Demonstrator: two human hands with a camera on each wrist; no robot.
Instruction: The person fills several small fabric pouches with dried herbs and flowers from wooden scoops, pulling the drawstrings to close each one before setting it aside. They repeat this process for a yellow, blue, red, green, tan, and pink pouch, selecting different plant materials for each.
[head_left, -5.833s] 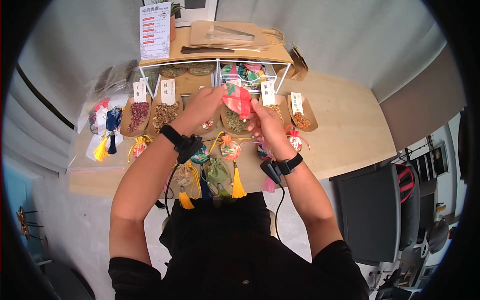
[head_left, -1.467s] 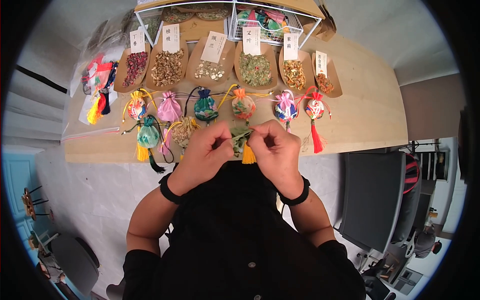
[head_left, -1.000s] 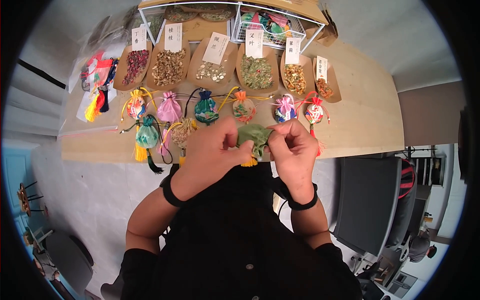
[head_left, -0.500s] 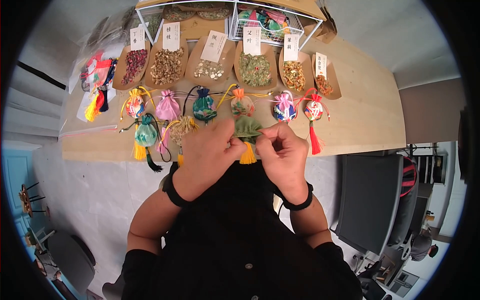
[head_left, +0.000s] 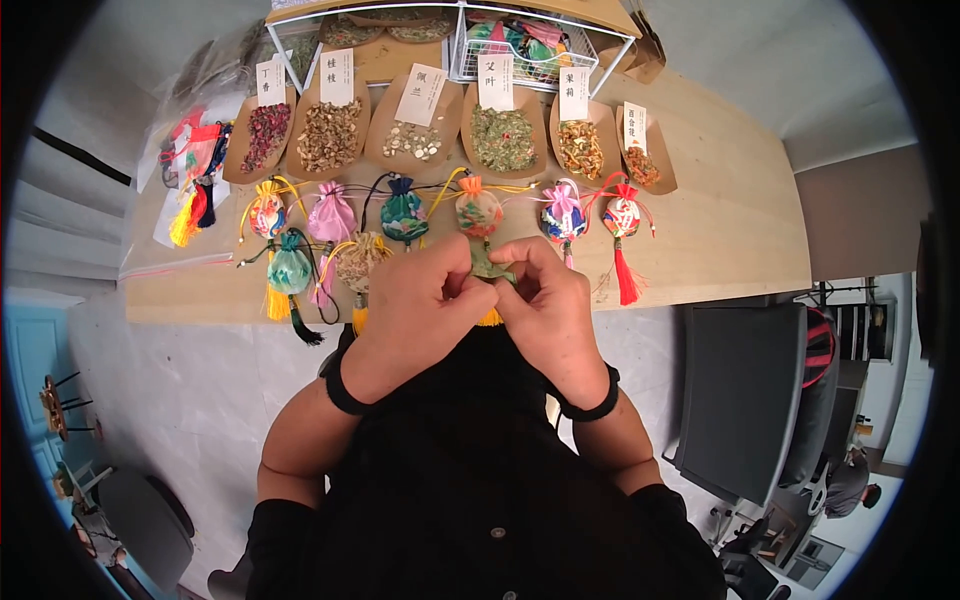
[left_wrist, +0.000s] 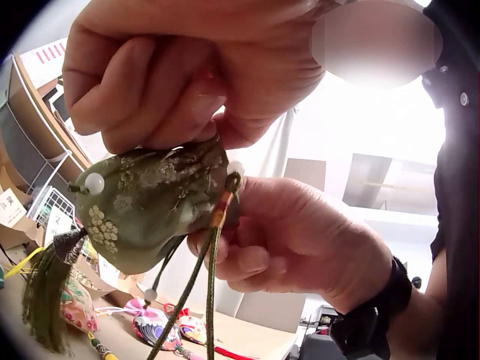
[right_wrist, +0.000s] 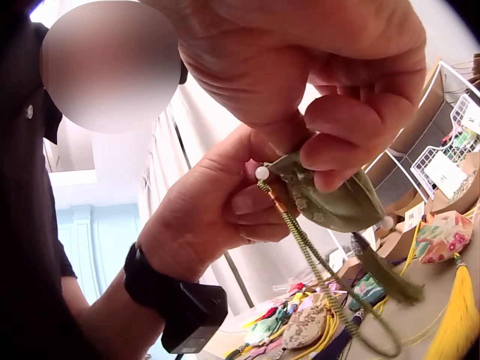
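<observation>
Both hands hold a green drawstring sachet (head_left: 488, 264) above the table's front edge. In the left wrist view the sachet (left_wrist: 150, 214) shows pale flowers, white beads and a dark green tassel (left_wrist: 51, 300). My left hand (head_left: 415, 300) pinches its gathered mouth, fingers curled. Right beside it, my right hand (head_left: 550, 315) pinches the mouth too, with thumb and fingertips. A green cord (right_wrist: 315, 262) hangs in a loop from the mouth in the right wrist view. The fingertips hide part of the sachet's opening.
Several finished sachets (head_left: 404, 212) with tassels lie in rows just ahead of the hands. Behind them stand labelled paper trays (head_left: 503, 165) of dried herbs. A white wire basket (head_left: 520, 68) sits under the shelf. More tasselled pouches (head_left: 205, 150) lie at the left.
Earliest, the hands held a red pouch farther over the table, while the green sachet lay at its front edge. Now they hold the green one nearer the body, and have just moved closer together.
</observation>
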